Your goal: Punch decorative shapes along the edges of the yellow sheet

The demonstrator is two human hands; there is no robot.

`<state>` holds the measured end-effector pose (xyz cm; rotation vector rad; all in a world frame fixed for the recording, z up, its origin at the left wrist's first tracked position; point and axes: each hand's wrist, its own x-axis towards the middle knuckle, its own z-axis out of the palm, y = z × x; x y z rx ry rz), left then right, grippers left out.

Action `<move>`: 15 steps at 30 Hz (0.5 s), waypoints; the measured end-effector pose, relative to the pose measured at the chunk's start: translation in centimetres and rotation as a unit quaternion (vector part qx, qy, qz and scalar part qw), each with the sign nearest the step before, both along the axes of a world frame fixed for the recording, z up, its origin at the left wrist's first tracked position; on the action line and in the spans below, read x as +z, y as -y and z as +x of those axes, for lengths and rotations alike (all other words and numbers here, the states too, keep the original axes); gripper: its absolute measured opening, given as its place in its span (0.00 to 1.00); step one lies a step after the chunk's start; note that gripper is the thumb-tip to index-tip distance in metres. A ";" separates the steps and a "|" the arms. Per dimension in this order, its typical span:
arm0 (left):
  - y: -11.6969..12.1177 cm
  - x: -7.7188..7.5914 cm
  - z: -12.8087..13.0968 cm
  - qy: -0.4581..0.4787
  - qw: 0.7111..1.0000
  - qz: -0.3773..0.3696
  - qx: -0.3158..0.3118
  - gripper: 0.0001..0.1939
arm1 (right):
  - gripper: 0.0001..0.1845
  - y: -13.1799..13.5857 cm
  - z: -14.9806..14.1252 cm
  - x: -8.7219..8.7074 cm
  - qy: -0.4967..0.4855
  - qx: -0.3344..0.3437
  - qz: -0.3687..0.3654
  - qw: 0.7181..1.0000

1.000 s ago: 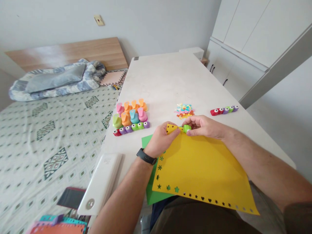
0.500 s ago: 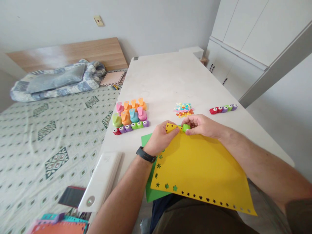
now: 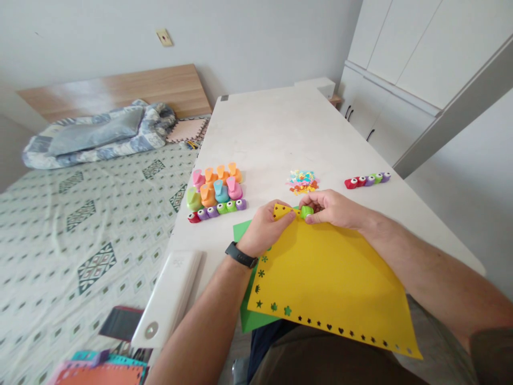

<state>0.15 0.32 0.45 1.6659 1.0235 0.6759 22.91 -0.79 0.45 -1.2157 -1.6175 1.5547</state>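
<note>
A yellow sheet of paper (image 3: 332,272) has small shapes such as stars, hearts and a crown punched along its edges. My left hand (image 3: 267,227) pinches its upper left part, thumb on top. In my right hand (image 3: 331,208) is a small green craft punch (image 3: 306,212), held at the sheet's top edge just right of my left thumb. Its slot and the paper inside it are hidden. Under the yellow sheet lies a green sheet (image 3: 241,231), showing at the left. Beyond my hands sits a pile of colourful paper cutouts (image 3: 303,182).
Rows of craft punches (image 3: 216,193) stand left on the white table (image 3: 264,128), and a short row of small punches (image 3: 367,181) stands right. A long white device (image 3: 168,299) lies at the left edge. Punched coloured sheets (image 3: 100,371) and a dark phone-like slab (image 3: 121,323) lie lower left.
The view has shifted very slightly. Both hands, the green punch and the yellow sheet keep nearly the same positions.
</note>
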 end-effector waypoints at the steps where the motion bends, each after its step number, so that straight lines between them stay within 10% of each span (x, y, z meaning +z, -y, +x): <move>1: 0.0 0.0 0.0 0.000 1.000 -0.001 0.000 0.15 | 0.18 0.0 0.0 0.0 0.004 -0.001 0.001 1.000; 15: 0.0 1.9 -0.5 -0.022 0.999 0.034 -0.008 0.23 | 0.17 0.2 -0.6 0.7 0.063 -0.005 0.058 0.996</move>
